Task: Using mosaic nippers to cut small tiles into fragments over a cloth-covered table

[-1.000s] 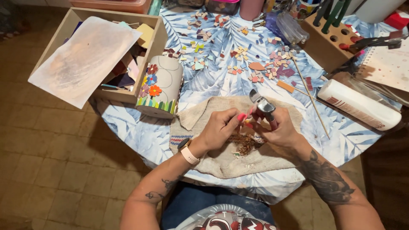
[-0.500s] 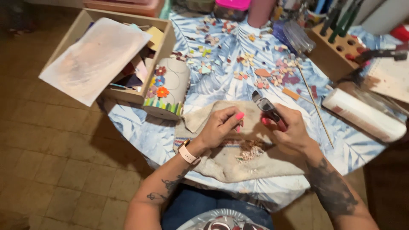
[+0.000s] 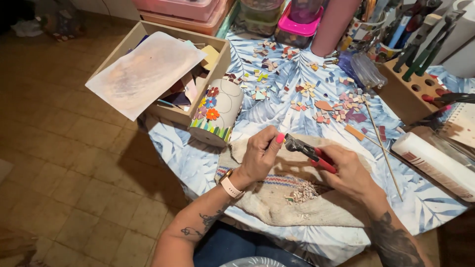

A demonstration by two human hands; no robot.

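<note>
Cloth (image 3: 277, 207) lies at the counter's (image 3: 425, 212) near edge, chip pile (image 3: 303, 192) on it; decorated pot (image 3: 217, 112) behind-left, box (image 3: 148, 106) overhanging the left edge, bottle (image 3: 435, 165) right, tool block (image 3: 403, 94) far right.

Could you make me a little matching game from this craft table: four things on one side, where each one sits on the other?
Things:
1. tile nippers
2. mosaic-covered cylinder
3. heap of tile chips
4. white glue bottle

Places:
A. on the cloth, below the hands
B. lying at the table's right edge
C. in the right hand
D. beside the cardboard box

Pairs: 1-C, 2-D, 3-A, 4-B
</note>
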